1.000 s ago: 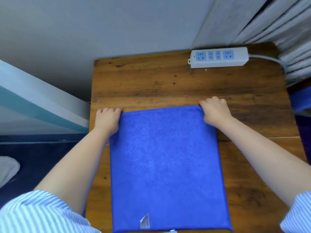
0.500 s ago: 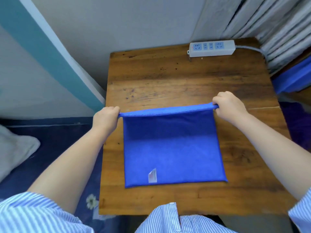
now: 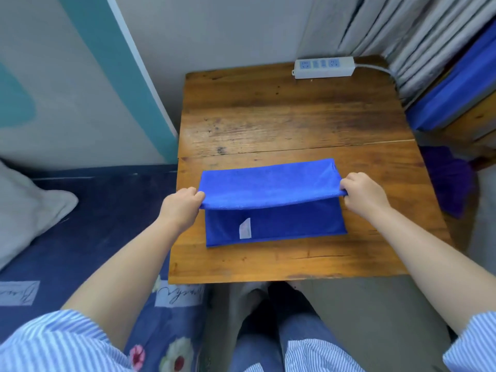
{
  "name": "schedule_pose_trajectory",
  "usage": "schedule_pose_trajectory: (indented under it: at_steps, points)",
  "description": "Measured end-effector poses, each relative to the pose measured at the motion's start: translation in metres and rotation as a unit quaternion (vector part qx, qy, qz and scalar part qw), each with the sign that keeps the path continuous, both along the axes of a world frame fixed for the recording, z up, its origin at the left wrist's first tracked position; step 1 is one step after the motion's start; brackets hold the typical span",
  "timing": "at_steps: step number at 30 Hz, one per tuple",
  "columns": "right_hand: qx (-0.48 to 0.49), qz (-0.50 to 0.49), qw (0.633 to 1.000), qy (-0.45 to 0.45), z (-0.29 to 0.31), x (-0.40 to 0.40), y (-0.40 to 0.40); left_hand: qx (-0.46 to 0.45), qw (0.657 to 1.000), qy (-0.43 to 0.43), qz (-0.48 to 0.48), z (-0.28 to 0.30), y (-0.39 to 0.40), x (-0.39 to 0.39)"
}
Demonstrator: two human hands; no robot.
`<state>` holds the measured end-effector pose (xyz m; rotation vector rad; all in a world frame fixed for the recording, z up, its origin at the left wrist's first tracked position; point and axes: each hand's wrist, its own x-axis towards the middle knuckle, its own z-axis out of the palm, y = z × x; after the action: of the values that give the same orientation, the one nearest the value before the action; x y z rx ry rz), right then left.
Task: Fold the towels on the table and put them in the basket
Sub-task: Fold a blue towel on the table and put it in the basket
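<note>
A blue towel (image 3: pixel 271 183) lies on the near half of the wooden table (image 3: pixel 281 116). Its far half is lifted and bent toward me over the near half, which lies flat with a white label (image 3: pixel 245 228) showing. My left hand (image 3: pixel 181 206) pinches the raised edge at its left corner. At the right corner, my right hand (image 3: pixel 362 193) grips the same edge. No basket is in view.
A white power strip (image 3: pixel 323 67) with its cable sits at the table's far right edge. A bed with a dark blue sheet (image 3: pixel 88 224) and a white pillow (image 3: pixel 24 208) lies left. Purple cloth (image 3: pixel 448 178) and a blue box (image 3: pixel 456 87) sit right of the table, under grey curtains.
Both hands have lifted the towel's far edge and carried it toward me, so the far half now hangs over the near half. The camera has pulled back.
</note>
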<state>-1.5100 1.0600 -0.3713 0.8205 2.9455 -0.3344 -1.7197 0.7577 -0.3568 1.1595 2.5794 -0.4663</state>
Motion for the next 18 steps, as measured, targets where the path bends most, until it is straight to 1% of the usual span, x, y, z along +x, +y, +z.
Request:
schedule_pose_trajectory:
  at_steps: [3, 5, 6, 9, 14, 18]
  points:
    - [-0.003, 0.006, 1.0, -0.003, -0.011, 0.012, -0.005, -0.023, 0.999, -0.025, 0.0, -0.006, -0.003, 0.014]
    - [-0.001, 0.024, 1.0, 0.012, -0.016, 0.02, -0.006, -0.029, 0.999, -0.036, 0.004, -0.008, -0.005, 0.021]
    - [0.006, 0.035, 0.999, 0.017, -0.019, 0.024, -0.007, -0.029, 0.999, -0.036, 0.007, -0.01, -0.006, 0.023]
    - [0.01, 0.042, 0.999, -0.005, -0.026, 0.034, -0.01, -0.03, 0.999, -0.034, 0.012, -0.02, -0.009, 0.03]
    - [0.032, 0.056, 0.998, -0.003, -0.049, 0.045, -0.016, -0.057, 0.998, -0.018, 0.002, -0.043, -0.014, 0.041]
    - [0.024, 0.048, 0.998, 0.011, -0.063, 0.05, -0.02, -0.07, 0.997, -0.021, 0.009, -0.057, -0.018, 0.051]
